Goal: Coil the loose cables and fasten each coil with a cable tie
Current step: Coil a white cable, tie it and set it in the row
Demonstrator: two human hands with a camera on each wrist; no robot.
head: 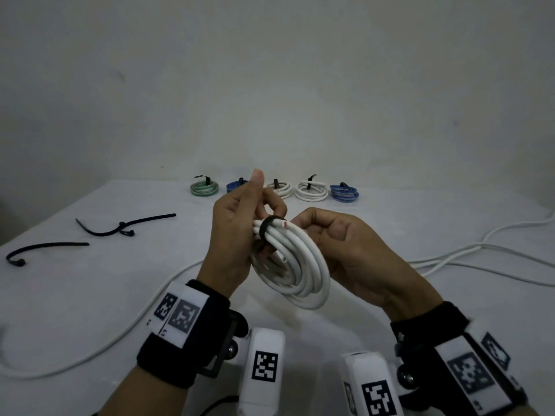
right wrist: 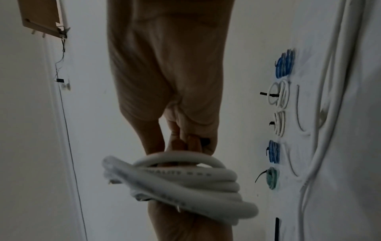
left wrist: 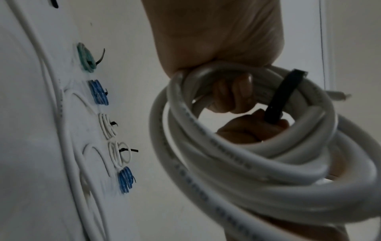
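Note:
A coil of thick white cable (head: 295,265) is held in the air above the table between both hands. My left hand (head: 267,211) grips the coil's top left, fingers curled through the loops (left wrist: 233,94) and thumb pointing up. A black cable tie (head: 268,226) is wrapped round the strands there, and it shows as a dark band (left wrist: 282,96) in the left wrist view. My right hand (head: 303,226) is just right of the tie and pinches its end (right wrist: 205,141) between curled fingers. The cable's cut end (head: 285,225) sticks out beside the tie.
Several tied coils lie in a row at the table's back: green (head: 204,188), blue (head: 235,186), two white (head: 311,191) and blue (head: 344,193). Two spare black ties (head: 120,226) (head: 42,249) lie at left. Loose white cables run at left (head: 120,331) and right (head: 480,253).

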